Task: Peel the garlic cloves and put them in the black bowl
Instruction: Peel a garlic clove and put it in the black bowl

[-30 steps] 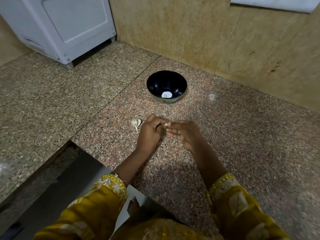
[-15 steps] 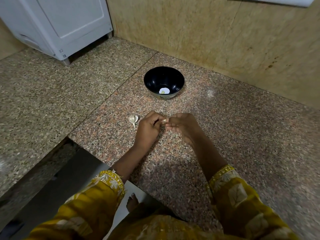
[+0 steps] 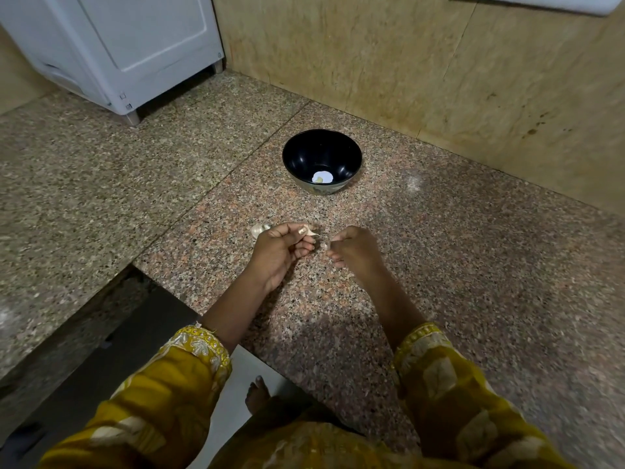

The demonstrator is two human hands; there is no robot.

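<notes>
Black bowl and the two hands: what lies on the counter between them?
In the head view, only bare granite counter lies between the black bowl and the left hand and right hand.

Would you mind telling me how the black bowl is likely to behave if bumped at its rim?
The black bowl narrows to a small base, so a rim bump would probably rock or tip it. Holding only one pale piece, it is likely light and may slide on the polished counter.
</notes>
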